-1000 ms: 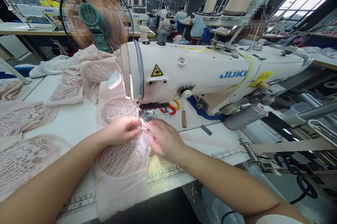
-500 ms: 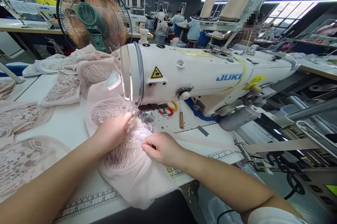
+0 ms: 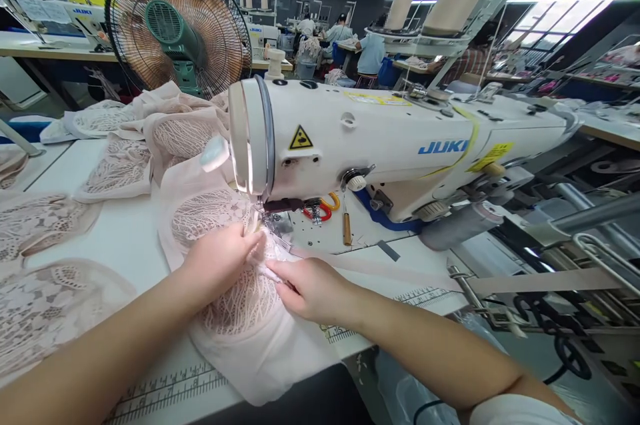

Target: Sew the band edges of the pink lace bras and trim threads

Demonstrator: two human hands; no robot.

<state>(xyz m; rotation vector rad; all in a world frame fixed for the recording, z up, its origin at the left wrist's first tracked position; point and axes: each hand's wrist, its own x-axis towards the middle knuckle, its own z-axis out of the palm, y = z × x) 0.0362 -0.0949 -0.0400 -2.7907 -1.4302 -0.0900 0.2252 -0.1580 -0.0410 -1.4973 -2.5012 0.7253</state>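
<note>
The lace cloth (image 3: 240,312) lies at the near edge of the white desk (image 3: 127,235), its far part beside the needle end of the sewing machine (image 3: 370,135). The left hand (image 3: 223,255) pinches the cloth just near the needle; the right hand's (image 3: 317,288) grip, thumb and forefinger together, pinches its folded edge, nearer and to the right. More lace pieces (image 3: 50,318) spread to the left. Red-handled scissors (image 3: 326,213) and a wooden-handled tool (image 3: 347,228) lie right of the needle; a fan (image 3: 165,22) stands far left.
</note>
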